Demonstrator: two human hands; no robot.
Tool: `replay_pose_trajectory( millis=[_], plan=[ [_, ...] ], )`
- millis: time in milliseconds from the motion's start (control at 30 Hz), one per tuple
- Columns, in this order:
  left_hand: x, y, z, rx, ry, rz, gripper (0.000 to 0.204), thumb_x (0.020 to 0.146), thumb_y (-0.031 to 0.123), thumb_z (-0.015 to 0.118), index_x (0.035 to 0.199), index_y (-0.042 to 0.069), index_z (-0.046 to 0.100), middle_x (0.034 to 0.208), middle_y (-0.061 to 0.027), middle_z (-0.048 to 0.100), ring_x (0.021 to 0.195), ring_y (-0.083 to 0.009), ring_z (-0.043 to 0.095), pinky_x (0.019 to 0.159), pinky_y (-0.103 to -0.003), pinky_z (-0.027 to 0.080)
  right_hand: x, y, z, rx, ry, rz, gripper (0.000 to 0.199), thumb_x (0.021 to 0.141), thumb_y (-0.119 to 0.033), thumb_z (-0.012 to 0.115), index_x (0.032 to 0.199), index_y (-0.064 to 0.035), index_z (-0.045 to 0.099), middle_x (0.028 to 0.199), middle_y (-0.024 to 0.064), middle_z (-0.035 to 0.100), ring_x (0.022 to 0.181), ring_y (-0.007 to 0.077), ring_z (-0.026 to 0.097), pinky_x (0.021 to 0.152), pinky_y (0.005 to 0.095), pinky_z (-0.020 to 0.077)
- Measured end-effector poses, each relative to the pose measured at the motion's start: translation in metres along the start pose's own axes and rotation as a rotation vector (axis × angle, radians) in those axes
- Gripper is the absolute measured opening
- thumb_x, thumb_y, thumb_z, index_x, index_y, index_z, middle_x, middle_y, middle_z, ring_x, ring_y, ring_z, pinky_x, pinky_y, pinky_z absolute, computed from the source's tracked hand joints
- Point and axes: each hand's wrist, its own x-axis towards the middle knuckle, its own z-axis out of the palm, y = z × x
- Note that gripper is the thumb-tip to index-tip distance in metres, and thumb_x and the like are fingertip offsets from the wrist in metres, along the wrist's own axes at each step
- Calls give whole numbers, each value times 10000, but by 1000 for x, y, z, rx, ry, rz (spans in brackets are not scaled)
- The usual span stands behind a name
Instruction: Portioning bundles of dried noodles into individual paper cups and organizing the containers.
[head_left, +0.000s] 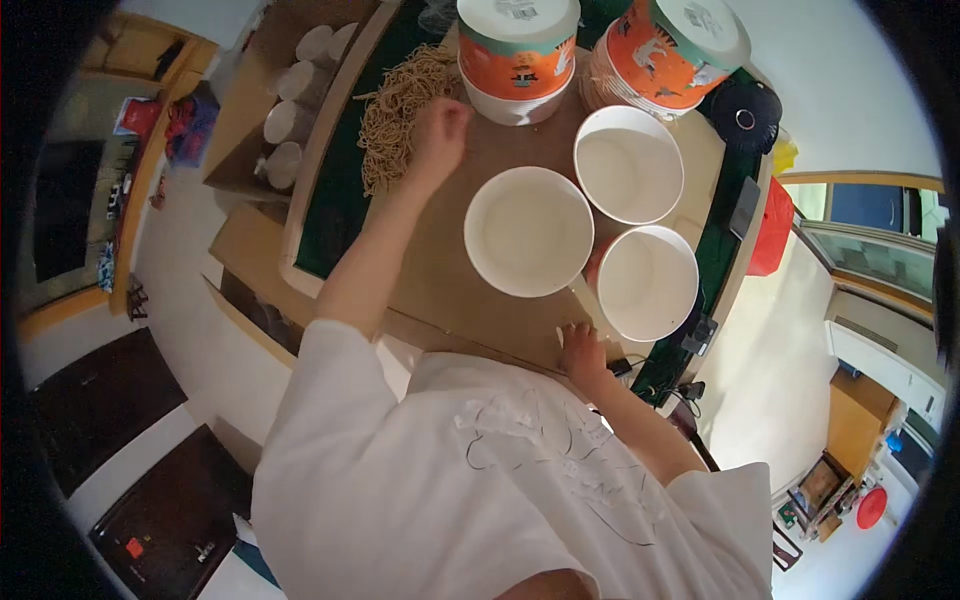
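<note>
My left hand (440, 142) is at the right edge of a tangled heap of tan cords (400, 118). Its fingers are curled together; whatever lies between them, if anything, is too small to make out. Near the front edge of the brown board (440, 270), my right hand (583, 355) rests with its fingertips apart and no object visible in it. Three upright white paper tubs stand between and beyond my hands: a near-left tub (528, 232), a far tub (629, 165) and a right tub (648, 283). Their insides look bare.
Upturned orange-and-green tubs stand at the back as a left stack (517, 75) and a right stack (655, 65). A black round object (746, 112) sits at the far right corner. Left of the table, a cardboard box (245, 115) holds several white cups. Cables (690, 392) lie near the right edge.
</note>
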Motion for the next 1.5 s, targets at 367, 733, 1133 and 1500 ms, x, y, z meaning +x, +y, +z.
replay_pose_trajectory(
  millis=[367,733,1133,1500],
  plan=[
    [0,241,-293,-547,436,348,180,896,136,533,1019,4,537,900,-121,614,805,-148,576,751,-253,470,-15,4,-32,-20,100,-135,554,659,-284,729,1114,-74,492,1040,149,533,987,311,545,780,384,504],
    [-189,216,-141,-772,-487,-471,200,823,29,617,1023,32,606,844,-57,663,584,-50,555,406,-175,392,-73,-88,-218,1210,531,-715,454,779,6,585,1201,-47,426,1091,140,522,1004,242,542,815,351,458],
    [-226,193,-109,-991,-375,-697,188,836,76,610,1016,22,607,873,-47,661,476,-18,421,422,-153,331,-88,-97,-176,1305,450,-200,221,825,-106,641,1015,-38,551,691,3,560,623,65,493,575,222,424],
    [-189,143,-15,61,-397,528,314,678,57,651,989,49,610,842,-121,579,772,-334,564,788,-414,476,-87,-51,-152,1526,716,-16,90,846,-96,615,820,-13,593,593,-75,460,535,1,366,478,178,291]
  ],
)
